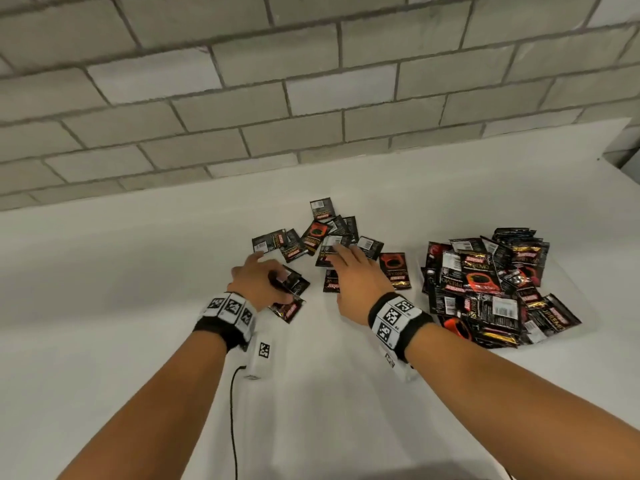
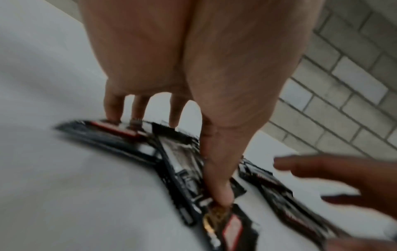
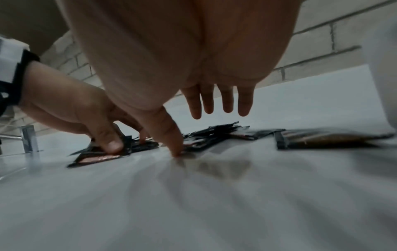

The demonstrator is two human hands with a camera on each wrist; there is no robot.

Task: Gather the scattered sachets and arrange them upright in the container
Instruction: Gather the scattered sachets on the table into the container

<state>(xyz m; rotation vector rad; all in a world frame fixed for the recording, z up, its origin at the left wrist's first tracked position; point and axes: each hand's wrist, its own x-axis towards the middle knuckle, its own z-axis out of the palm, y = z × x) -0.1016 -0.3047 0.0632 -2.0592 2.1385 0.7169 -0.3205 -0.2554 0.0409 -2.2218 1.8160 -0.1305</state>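
Nearest the head camera, two bare forearms with marker-printed wristbands [image 1: 228,308] are stretched over the white table [image 1: 104,306]. On the left, the left hand [image 1: 258,282] is pressed onto a few overlapping sachets [image 1: 291,285]: the thumb and fingers are curled down on them, seemingly so that they can be drawn together into one stack before lifting. In the middle, the right hand [image 1: 356,282] is held with fingers straight and spread, gripping nothing; its thumb tip is seen touching the table in the right wrist view, while the fingertips [image 1: 341,251] are laid at the edge of the scattered sachets [image 1: 325,233], probably to rake them closer. Further right, a single red-and-black sachet [image 1: 395,270] lies apart, and beyond it a large heap of sachets [image 1: 485,285] is piled loosely. No container can be made out with certainty in any view. On the packets "SUPREMO" and a red-banded brand label are partly legible, upside down; barcodes are printed on the backs
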